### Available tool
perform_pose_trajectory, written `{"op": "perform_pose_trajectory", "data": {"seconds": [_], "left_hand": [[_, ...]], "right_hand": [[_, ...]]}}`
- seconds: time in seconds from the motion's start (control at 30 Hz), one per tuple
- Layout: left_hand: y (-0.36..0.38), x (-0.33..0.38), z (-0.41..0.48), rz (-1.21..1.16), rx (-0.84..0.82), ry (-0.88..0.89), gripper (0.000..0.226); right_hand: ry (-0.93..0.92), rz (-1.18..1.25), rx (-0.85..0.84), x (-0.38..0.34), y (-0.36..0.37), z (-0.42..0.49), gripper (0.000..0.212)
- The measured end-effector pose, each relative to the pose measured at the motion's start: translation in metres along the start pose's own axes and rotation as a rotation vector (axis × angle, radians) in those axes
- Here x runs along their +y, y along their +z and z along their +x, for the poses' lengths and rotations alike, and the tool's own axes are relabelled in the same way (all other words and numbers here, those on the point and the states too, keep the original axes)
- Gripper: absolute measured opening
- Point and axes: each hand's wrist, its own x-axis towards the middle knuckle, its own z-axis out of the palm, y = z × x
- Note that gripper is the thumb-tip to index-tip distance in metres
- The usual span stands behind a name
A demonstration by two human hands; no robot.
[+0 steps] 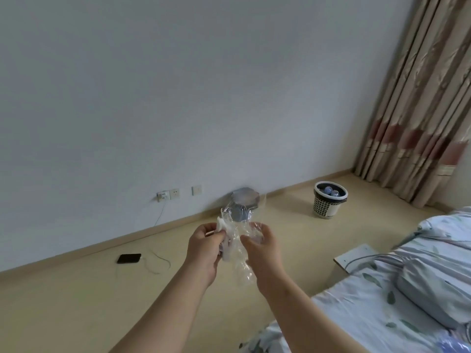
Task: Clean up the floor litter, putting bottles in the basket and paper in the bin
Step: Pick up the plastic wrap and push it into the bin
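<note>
Crumpled white paper [221, 229] and a sheet of clear plastic film [242, 253], held at chest height above the middle of the floor [76, 301]. The left hand [204, 250] has its fingers curled round the paper and one edge of the film. The right hand [262, 250] pinches the other edge between thumb and fingertips. Whether the film is a bag or a loose wrapper cannot be told.

Beyond the hands, at the floor's far edge against the wall, stands a grey bin [246, 197], partly seen through the film. Towards the far right corner, near the curtain, is the basket [323, 207], with bottles [331, 191] inside.

The step in hand appears to be carrying gathered paper to the bin. The next move calls for stepping to the far edge and letting go over the bin's mouth, with the light film kept from drifting aside.

A phone [128, 258] on its cable lies near the left far edge. A bed [382, 301] fills the near right corner.
</note>
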Motion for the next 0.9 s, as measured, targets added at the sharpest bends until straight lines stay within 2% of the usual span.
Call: {"op": "perform_pose_trajectory", "data": {"seconds": [0.17,0.53,0.6,0.8,0.9], "left_hand": [[0.002,0.034,0.107,0.053,-0.038,-0.017,0.013],[0.064,0.066,0.285,0.071,-0.129,-0.085,0.014],[0.081,0.074,0.335,0.078,-0.117,-0.085,0.015],[0.122,0.101,0.457,0.118,-0.043,-0.094,0.012],[0.133,0.109,0.507,0.113,-0.032,-0.088,0.013]], "right_hand": [[0.028,0.018,0.025,-0.013,0.055,0.087,0.033],[0.055,0.034,0.078,-0.010,0.089,0.274,0.029],[0.081,0.075,0.049,-0.008,0.099,0.326,0.029],[0.121,0.040,0.021,-0.022,0.128,0.459,0.053],[0.129,0.033,-0.003,-0.029,0.138,0.510,0.047]]}}
